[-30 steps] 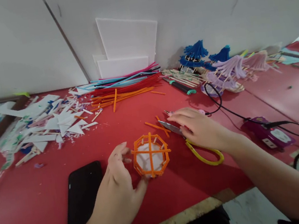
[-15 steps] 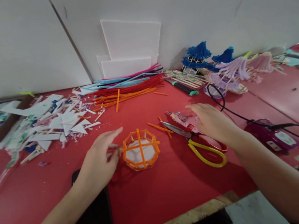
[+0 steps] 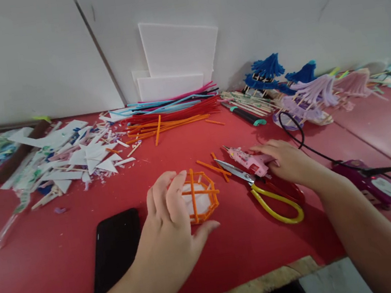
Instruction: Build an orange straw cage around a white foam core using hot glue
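A small eight-sided frame of orange sticks [image 3: 212, 202], crossed by two orange sticks over a white base, sits on the red table. My left hand [image 3: 171, 214] reaches over its left side, thumb apart from the fingers; the fingers hide that side, and I cannot tell whether they touch it. My right hand [image 3: 289, 162] is closed around the handle of a pink hot glue gun [image 3: 249, 159], whose nozzle points to the far left. Scissors [image 3: 276, 205] with yellow and red handles lie just in front of the glue gun, partly beneath my right hand.
A black phone [image 3: 115, 246] lies at left, near white foam scraps [image 3: 90, 157]. Loose orange sticks [image 3: 213, 167] lie beside the scissors; coloured sticks [image 3: 176, 112] are piled behind. Blue and lilac models [image 3: 314, 92] stand back right. A black cord [image 3: 316, 153] runs by a purple power strip [image 3: 373, 183].
My left hand has moved right, from beside the orange frame to over its left side, uncovering the phone. My right hand has closed around the glue gun's handle.
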Demonstrator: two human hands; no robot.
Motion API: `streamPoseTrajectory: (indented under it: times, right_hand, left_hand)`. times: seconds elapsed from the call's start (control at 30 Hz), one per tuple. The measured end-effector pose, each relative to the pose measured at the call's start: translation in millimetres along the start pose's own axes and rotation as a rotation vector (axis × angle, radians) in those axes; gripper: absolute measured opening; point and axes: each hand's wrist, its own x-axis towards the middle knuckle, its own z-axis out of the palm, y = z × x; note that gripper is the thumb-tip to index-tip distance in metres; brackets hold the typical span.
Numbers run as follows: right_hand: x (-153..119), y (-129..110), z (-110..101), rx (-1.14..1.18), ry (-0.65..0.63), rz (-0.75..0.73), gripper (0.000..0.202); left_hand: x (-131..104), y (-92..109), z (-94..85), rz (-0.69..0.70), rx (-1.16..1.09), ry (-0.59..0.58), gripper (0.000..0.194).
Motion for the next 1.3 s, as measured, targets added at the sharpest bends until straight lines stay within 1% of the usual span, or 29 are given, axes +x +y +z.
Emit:
streamPoseTrajectory:
  times: [0.03, 0.07, 0.1, 0.2, 0.27, 0.33, 0.4, 0.47, 0.53, 0.63, 0.7, 0.77, 0.83, 0.87, 0.93, 1.07, 1.17, 1.23, 1.3]
  right_hand:
    - [1, -1, 0, -0.009, 0.003, -0.009, 0.057]
    - [1, -2, 0, -0.018, 0.012, -0.019, 0.056]
    - [1, -4, -1, -0.025, 0.027, -0.025, 0.054]
    - [1, -6, -2, -0.011, 0.088, -0.031, 0.051]
    - [2, -8, -3, 0.031, 0.151, -0.032, 0.051]
    - [3, -10, -4, 0.08, 0.236, -0.033, 0.049]
    - [3, -14, -7, 0.127, 0.316, -0.038, 0.045]
    - [3, -19, -9, 0.179, 0.364, -0.062, 0.038]
    - [3, -24, -12, 0.252, 0.383, -0.116, 0.034]
    - [3, -31, -17, 0.41, 0.351, -0.218, 0.031]
    - [5, -36, -22, 0.509, 0.275, -0.247, 0.024]
    - [9, -42, -30, 0.584, 0.193, -0.254, 0.019]
    - [14, -48, -37, 0.639, 0.146, -0.268, 0.017]
    - [16, -51, -39, 0.662, 0.14, -0.274, 0.016]
    - [20, -56, -40, 0.699, 0.152, -0.289, 0.013]
    - [19, -62, -34, 0.756, 0.248, -0.338, 0.014]
    - [15, -63, -29, 0.737, 0.256, -0.391, 0.019]
    - [12, -63, -28, 0.728, 0.254, -0.42, 0.021]
    - [10, -62, -28, 0.733, 0.259, -0.441, 0.021]
  left_hand:
    - [0, -1, 1.2, 0.01, -0.021, 0.001, 0.074]
    - [0, -4, 2.1, 0.019, -0.055, 0.003, 0.069]
    - [0, -7, 2.9, 0.026, -0.104, 0.002, 0.068]
    - [-1, -22, 5.2, 0.023, -0.287, -0.055, 0.074]
    - [-2, -35, 7.0, 0.014, -0.363, -0.108, 0.08]
    - [-3, -48, 8.5, 0.013, -0.402, -0.085, 0.087]
    - [-4, -59, 9.3, 0.006, -0.371, -0.045, 0.088]
    - [-4, -67, 8.8, -0.02, -0.364, -0.026, 0.083]
    - [-3, -72, 6.9, -0.063, -0.431, -0.049, 0.074]
    - [1, -75, 1.9, -0.146, -0.588, -0.136, 0.065]
    - [4, -77, -2.4, -0.199, -0.644, -0.187, 0.064]
    - [9, -80, -7.3, -0.213, -0.63, -0.245, 0.068]
    - [15, -84, -12.2, -0.189, -0.57, -0.323, 0.071]
    - [19, -87, -14.4, -0.176, -0.548, -0.358, 0.072]
    - [25, -90, -18.0, -0.174, -0.572, -0.405, 0.073]
    - [34, -91, -20.1, -0.215, -0.706, -0.451, 0.076]
    - [35, -95, -20.1, -0.194, -0.726, -0.49, 0.079]
    - [36, -100, -22.6, -0.168, -0.697, -0.452, 0.077]
    - [42, -103, -28.3, -0.145, -0.634, -0.369, 0.069]
